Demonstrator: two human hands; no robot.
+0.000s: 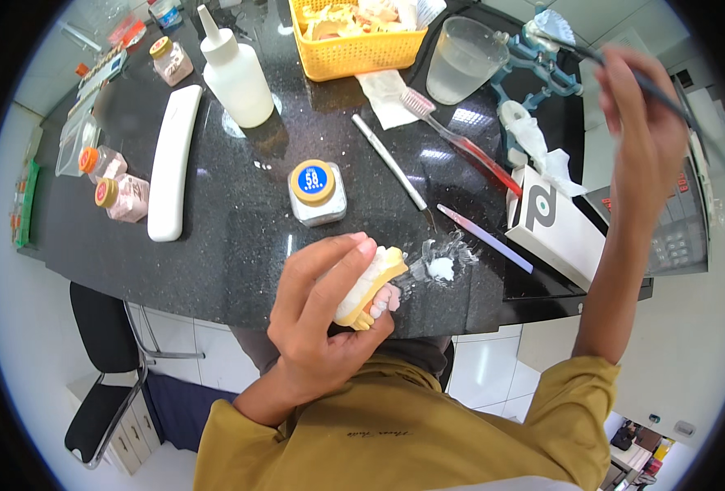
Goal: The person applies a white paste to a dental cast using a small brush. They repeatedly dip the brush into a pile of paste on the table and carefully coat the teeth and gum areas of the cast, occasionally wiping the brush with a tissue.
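Note:
My left hand (317, 299) is wrapped round a yellow and white dental model (371, 286) near the table's front edge. Pink and white tooth shapes show on the model's right side. Raised at the far right, my right hand (645, 123) grips a thin dark-handled brush (582, 51). Its tip is at a white ridged piece (552, 26) by the blue articulator (534, 69); whether they touch I cannot tell. A small mound of white powder (441, 268) lies on the black tabletop, right of the model. Behind the model stands a jar of white powder (321, 209) with a yellow lid.
A white-handled carving tool (387, 159), red toothbrush (465, 143) and lilac stick (489, 237) lie right of centre, beside a white box (555, 229). Further back are a water cup (461, 61), yellow basket (354, 56) and squeeze bottle (238, 82). Several jars stand left.

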